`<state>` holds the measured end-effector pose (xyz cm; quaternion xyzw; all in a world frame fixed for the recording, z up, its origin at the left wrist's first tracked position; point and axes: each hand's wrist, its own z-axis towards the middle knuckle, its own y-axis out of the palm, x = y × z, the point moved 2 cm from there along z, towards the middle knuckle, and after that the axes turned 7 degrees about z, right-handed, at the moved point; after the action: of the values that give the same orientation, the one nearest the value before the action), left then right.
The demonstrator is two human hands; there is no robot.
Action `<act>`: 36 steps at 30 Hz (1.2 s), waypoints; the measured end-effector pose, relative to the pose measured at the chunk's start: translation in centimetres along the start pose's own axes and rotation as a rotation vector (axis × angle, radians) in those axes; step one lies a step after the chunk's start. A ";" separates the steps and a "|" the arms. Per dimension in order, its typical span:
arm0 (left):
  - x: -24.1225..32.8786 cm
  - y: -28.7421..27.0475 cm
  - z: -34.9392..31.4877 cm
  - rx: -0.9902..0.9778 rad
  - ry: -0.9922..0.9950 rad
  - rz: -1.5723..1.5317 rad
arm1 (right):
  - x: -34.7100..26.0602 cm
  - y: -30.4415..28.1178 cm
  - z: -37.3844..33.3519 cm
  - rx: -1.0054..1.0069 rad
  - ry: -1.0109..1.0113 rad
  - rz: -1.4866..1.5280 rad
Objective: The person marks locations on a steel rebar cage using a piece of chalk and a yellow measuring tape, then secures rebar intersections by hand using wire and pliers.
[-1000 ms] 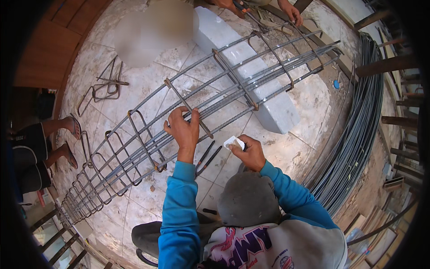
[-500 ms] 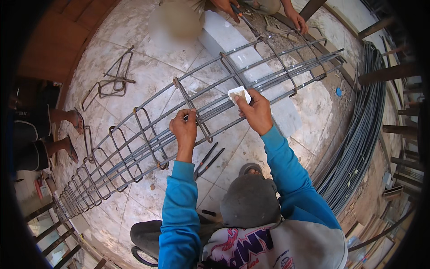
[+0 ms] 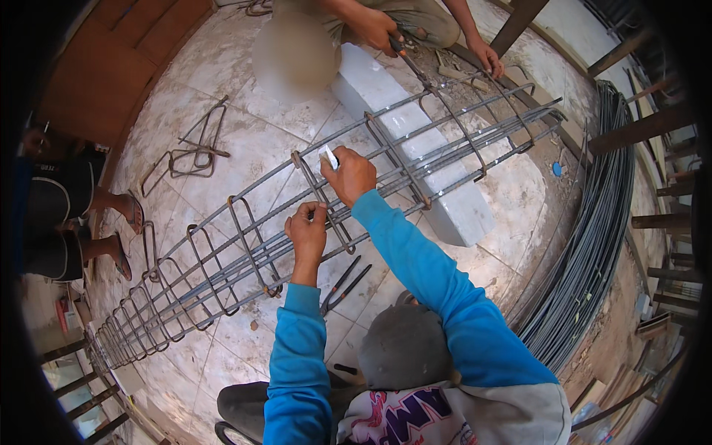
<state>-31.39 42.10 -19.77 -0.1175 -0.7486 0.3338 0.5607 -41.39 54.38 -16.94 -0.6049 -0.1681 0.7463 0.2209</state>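
A long cage of steel reinforcing bars [image 3: 252, 230] with bent stirrups lies diagonally in front of me. My right hand [image 3: 351, 178] is closed on a small white packet-like piece [image 3: 328, 156], held above the cage beside a stirrup [image 3: 303, 167]; the hand covers part of it. Just below and left of it, my left hand [image 3: 306, 236] is at the near bars, thumb and fingers pinched together. Whatever is between those fingers, if anything, is too small to make out. Pincers with dark handles [image 3: 346, 285] lie on the floor near my left forearm.
A pale block [image 3: 445, 193] lies under the cage. Opposite, a co-worker's hand [image 3: 378, 30] grips pincers [image 3: 410, 63] on the bars. At left, another person stands in sandals [image 3: 124, 254] near loose stirrups [image 3: 194, 148]. Bundled steel rods [image 3: 586, 230] lie right.
My right hand has moved left along the cage with the white piece, from over the pale block to beside my left hand. My left hand has stayed almost in place.
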 end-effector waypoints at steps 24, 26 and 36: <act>0.6 -0.6 -0.1 0.007 0.036 0.090 | -0.5 3.5 3.2 0.029 -0.074 -0.065; 0.6 -0.5 -0.2 -0.014 0.046 0.068 | -0.2 3.2 3.1 0.075 -0.090 -0.054; 0.1 -0.3 0.1 -0.010 0.064 0.124 | -0.6 2.8 4.0 0.013 -0.103 -0.090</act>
<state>-31.42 41.89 -19.47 -0.1772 -0.7231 0.3604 0.5620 -45.57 51.77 -17.02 -0.5560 -0.2017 0.7669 0.2492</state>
